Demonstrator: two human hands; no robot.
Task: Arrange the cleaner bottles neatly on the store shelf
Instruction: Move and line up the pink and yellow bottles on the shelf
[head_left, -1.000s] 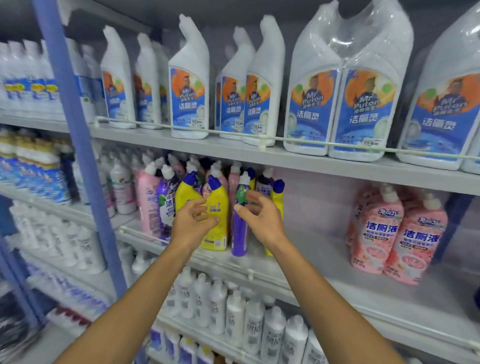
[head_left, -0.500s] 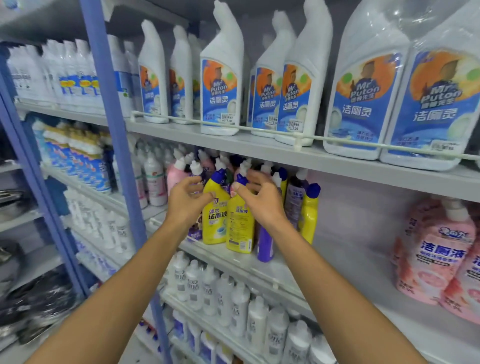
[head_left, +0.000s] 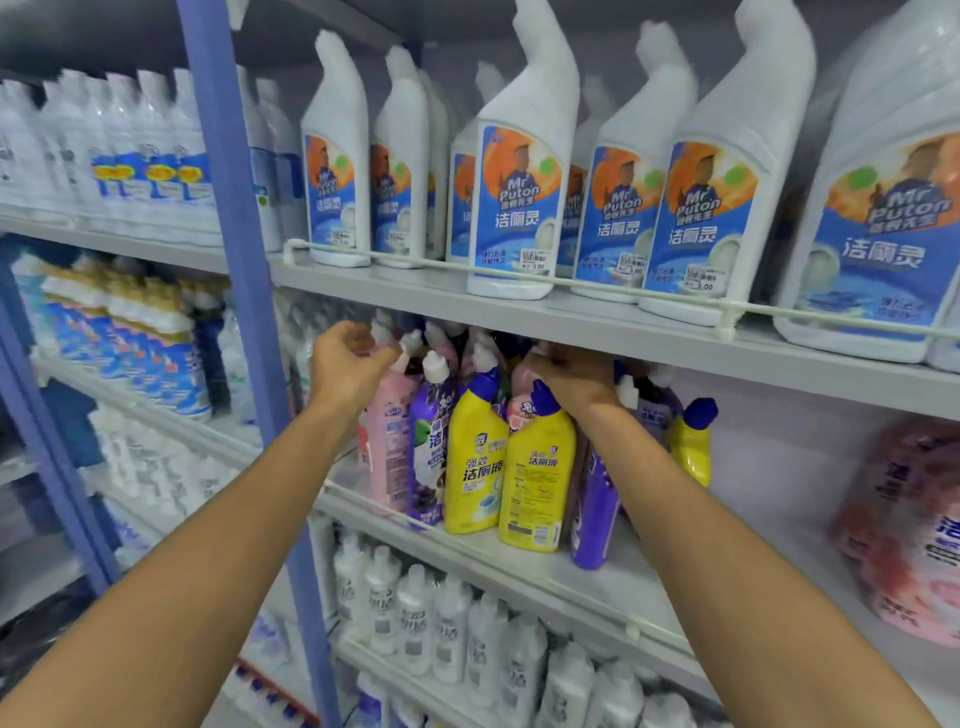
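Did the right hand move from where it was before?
Yes. The right hand went up and further in. Before, it was well below the upper shelf; now it is tucked just under that shelf's front edge.

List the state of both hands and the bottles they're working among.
Left hand, fingers curled at the white caps, grip unclear.
Right hand, reaching deep among the bottles, fingers hidden.
Left yellow bottle, upright, capped.
Right yellow bottle, upright, capped, touching it.
Pink bottle, upright.
Right purple bottle, standing, partly behind the right forearm.
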